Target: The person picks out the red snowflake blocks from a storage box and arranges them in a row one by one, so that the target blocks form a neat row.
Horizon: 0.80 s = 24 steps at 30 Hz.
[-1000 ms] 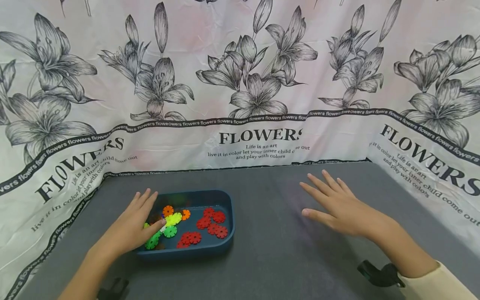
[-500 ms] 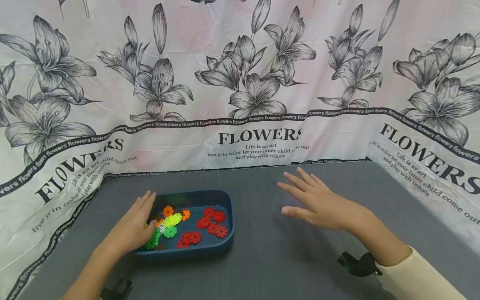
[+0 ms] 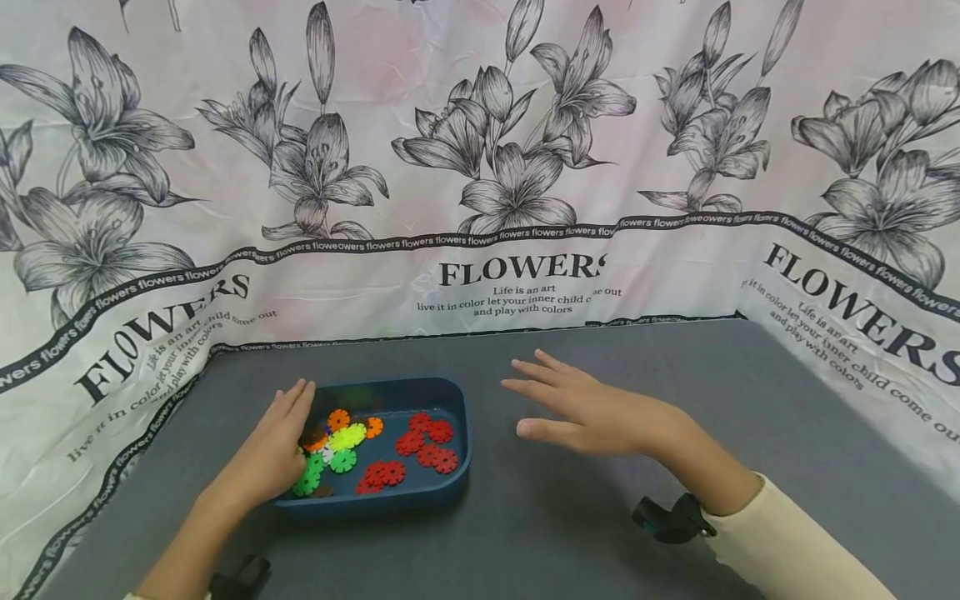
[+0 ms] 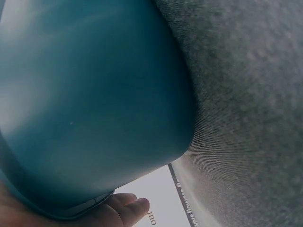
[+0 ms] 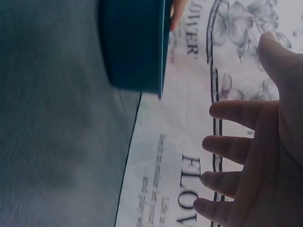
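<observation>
We identify the floral fabric [image 3: 480,171] as the largest item; it hangs behind the grey table [image 3: 570,542] and meets its back edge. On the table we locate the dark blue tray [image 3: 390,500], closer to the table's left edge than to its right, its long sides roughly parallel to the back edge. We find the right hand [image 3: 600,417] raised above the table near the tray's right edge, with a gap between them; its fingers are extended and spread, fingertips directed toward the tray. We find the left hand [image 3: 270,450] at the tray's left edge, touching the rim, fingers extended toward the back left corner. Its thumb is mostly hidden, so we cannot tell whether it grips the tray wall. We note a black device [image 3: 672,518] below the right wrist. Inside the tray, red discs [image 3: 410,442] occupy the right half and continue toward the front edge. Nearer the left hand, we see green discs [image 3: 343,461] toward the front left corner, yellow discs [image 3: 347,437] just behind them, orange discs [image 3: 339,419] toward the back edge, and a small white piece [image 3: 327,454] among them.
</observation>
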Available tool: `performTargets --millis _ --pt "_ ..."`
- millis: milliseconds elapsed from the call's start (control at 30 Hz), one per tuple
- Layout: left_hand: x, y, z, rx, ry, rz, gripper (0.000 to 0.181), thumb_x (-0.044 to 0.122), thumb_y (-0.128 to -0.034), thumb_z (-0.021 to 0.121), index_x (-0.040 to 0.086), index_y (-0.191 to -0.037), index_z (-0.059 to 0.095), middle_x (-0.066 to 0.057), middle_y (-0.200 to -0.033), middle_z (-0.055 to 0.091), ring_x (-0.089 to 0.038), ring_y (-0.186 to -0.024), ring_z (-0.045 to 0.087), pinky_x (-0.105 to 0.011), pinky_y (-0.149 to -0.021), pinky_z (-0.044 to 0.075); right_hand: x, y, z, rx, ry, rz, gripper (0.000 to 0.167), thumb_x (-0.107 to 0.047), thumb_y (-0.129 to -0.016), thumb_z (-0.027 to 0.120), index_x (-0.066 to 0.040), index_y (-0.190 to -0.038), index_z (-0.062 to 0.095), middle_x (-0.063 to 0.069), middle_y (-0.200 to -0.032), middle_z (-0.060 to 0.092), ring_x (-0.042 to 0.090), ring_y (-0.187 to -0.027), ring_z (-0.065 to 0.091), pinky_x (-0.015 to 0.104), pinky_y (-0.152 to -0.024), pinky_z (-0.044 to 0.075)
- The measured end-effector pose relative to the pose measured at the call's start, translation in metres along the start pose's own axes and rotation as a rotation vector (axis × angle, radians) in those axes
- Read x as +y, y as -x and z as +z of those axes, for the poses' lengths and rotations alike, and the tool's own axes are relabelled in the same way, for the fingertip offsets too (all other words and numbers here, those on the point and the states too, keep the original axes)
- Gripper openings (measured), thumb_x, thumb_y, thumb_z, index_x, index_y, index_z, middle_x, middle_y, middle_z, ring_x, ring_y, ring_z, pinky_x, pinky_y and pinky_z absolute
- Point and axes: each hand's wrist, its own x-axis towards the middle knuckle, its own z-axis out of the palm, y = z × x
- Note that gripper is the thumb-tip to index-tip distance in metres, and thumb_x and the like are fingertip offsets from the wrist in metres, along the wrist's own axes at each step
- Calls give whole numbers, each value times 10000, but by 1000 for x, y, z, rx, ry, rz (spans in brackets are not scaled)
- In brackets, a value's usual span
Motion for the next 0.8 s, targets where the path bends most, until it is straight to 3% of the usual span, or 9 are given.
performTargets --millis 167,333,500,667,800 --pt "0 0 0 5 -13 -3 836 -222 -729 459 -137 -1527 224 -371 -1563 172 -611 -1396 120 -700 -1059 199 -11 -18 5 -36 15 -53 700 -578 -987 496 -249 -1585 339 -48 -1650 194 245 -1523 30 588 -1152 168" --pt "2 0 1 5 -48 -11 857 -213 -723 498 -135 -1530 220 -365 -1566 175 -604 -1391 158 -691 -1058 225 -22 -39 11 -60 82 -155 631 -349 -986 634 -189 -1553 408 10 -1610 316 246 -1504 180 509 -1137 282" --pt "4 0 1 7 -70 -14 863 -205 -724 523 -132 -1531 224 -363 -1563 185 -603 -1380 197 -683 -1053 252 -34 -60 20 -53 109 -255 524 -175 -980 650 -132 -1483 510 58 -1550 421 243 -1443 342 434 -1102 362" --pt "5 0 1 16 -83 -10 852 -200 -728 512 -132 -1529 230 -363 -1560 194 -604 -1372 216 -682 -1049 262 -41 -82 34 -64 117 -301 443 -150 -978 649 -106 -1414 583 49 -1466 516 187 -1325 491 344 -1045 423" --pt "5 1 0 11 -80 -8 854 -203 -728 501 -133 -1531 220 -362 -1563 188 -603 -1374 213 -680 -1053 259 -48 -98 45 -105 138 -298 404 -179 -971 664 -88 -1362 625 44 -1409 564 168 -1288 517 300 -1027 430"
